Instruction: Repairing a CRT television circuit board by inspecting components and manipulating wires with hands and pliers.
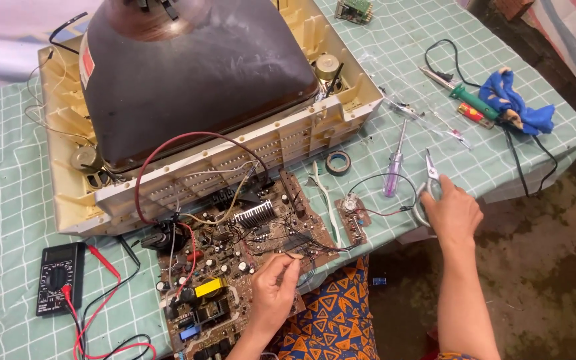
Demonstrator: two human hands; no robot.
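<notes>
Head view: my left hand (273, 287) pinches thin wire (296, 256) over circuit board (235, 267), lower centre. Right hand (451, 213) closed on cutters (430, 180), right of centre. Wire limp, light, prob. fragile; grip near end.

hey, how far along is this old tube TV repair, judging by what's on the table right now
Done: the set lies face down, back off, main circuit board pulled out, still wired. In hand: the left hand pinches a thin wire at the board; the right hand holds small cutters. Left: soldering iron and multimeter lie aside; the board is still out.
</notes>
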